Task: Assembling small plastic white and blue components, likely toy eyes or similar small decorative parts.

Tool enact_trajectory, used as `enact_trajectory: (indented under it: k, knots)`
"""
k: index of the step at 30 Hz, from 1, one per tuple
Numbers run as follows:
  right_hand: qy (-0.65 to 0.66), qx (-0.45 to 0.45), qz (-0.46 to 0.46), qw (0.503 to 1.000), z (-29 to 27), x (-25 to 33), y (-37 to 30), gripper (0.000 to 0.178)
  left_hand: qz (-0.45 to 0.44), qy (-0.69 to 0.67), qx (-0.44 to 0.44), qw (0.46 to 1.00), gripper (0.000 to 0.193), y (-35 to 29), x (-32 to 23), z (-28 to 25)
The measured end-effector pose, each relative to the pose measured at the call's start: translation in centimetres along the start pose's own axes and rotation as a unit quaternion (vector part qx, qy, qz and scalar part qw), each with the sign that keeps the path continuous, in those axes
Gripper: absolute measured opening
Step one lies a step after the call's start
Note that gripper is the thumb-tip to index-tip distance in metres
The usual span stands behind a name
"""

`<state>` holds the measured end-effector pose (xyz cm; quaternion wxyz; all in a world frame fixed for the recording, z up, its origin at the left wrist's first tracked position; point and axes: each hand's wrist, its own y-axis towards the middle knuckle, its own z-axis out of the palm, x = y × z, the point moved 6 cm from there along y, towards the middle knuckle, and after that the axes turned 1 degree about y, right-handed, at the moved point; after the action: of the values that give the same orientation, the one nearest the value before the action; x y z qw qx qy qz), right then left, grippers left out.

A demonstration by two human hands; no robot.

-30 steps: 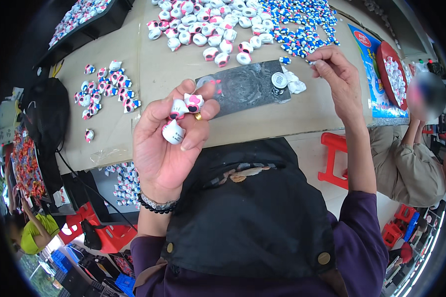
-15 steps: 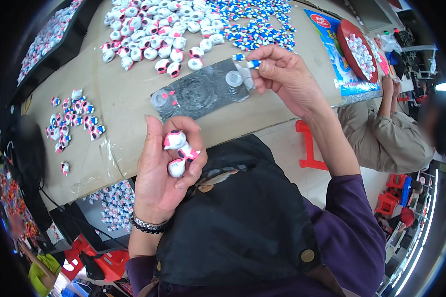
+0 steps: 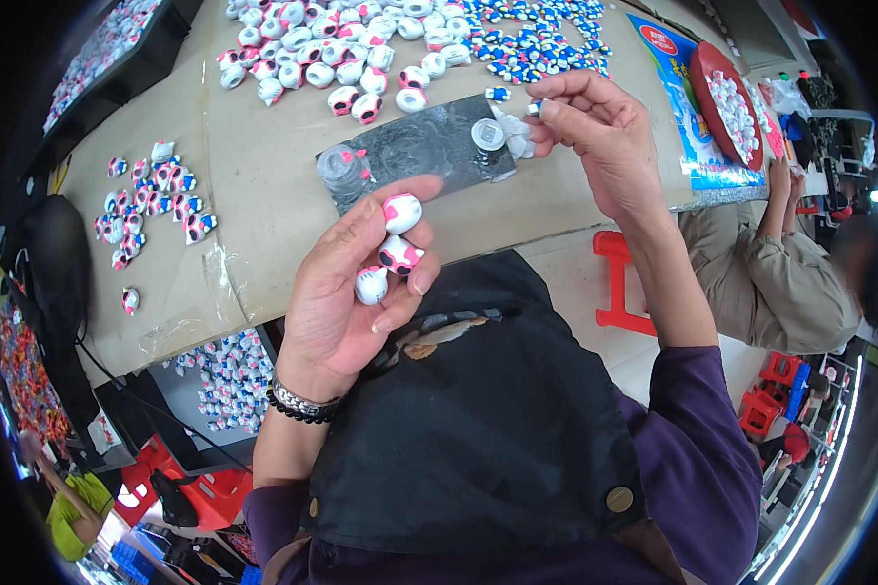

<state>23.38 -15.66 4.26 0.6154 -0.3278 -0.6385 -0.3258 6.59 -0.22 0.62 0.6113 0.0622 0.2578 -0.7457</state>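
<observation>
My left hand point(image 3: 337, 278) is cupped around three small white-and-pink cat-head figures point(image 3: 400, 255), keeping them against its fingers. Its thumb reaches over the near edge of a dark grey slab point(image 3: 410, 156). Between thumb and forefinger, my right hand point(image 3: 595, 136) pinches a tiny blue-and-white figure piece point(image 3: 536, 108) beyond the slab's right end. A similar blue piece point(image 3: 498, 95) lies on the table beside it. On the slab are a round clear lid-like disc point(image 3: 489, 136) and, at the left, a smeared disc point(image 3: 339, 168) with small pink bits. Crumpled whitish film point(image 3: 517, 134) sits at the slab's right end.
White-and-pink heads point(image 3: 332, 49) and blue pieces point(image 3: 541, 39) are heaped at the back. Assembled figures point(image 3: 156, 195) stand at left, near a dark tray point(image 3: 117, 73). A red bowl point(image 3: 707, 88) is at right, a red stool point(image 3: 615, 283) below. Another person point(image 3: 751, 263) sits at right.
My left hand has turned and moved right toward the slab, and the cat heads in it have shifted. My right hand keeps its pinch on the blue piece. The whole view has shifted slightly.
</observation>
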Motion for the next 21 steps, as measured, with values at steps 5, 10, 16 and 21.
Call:
enact_trajectory:
  k: [5,10,16,21]
  knots:
    - [-0.167,0.02,-0.117,0.979,0.1,0.9,0.1,0.008,0.015,0.009,-0.005,1.0,0.046,0.0,0.1,-0.1]
    - [-0.382,0.072,-0.267,0.882,2.7,2.3,0.1,0.013,0.008,-0.018,0.012,1.0,0.043,-0.3,0.7,-0.3]
    - [-0.464,0.128,-0.311,0.819,4.0,1.8,0.6,0.014,-0.007,0.024,-0.029,0.999,0.038,-0.4,0.9,0.1]
    - [-0.516,0.155,-0.286,0.792,4.5,2.1,0.3,0.011,0.048,0.106,-0.034,0.993,0.032,-0.2,-0.1,0.4]
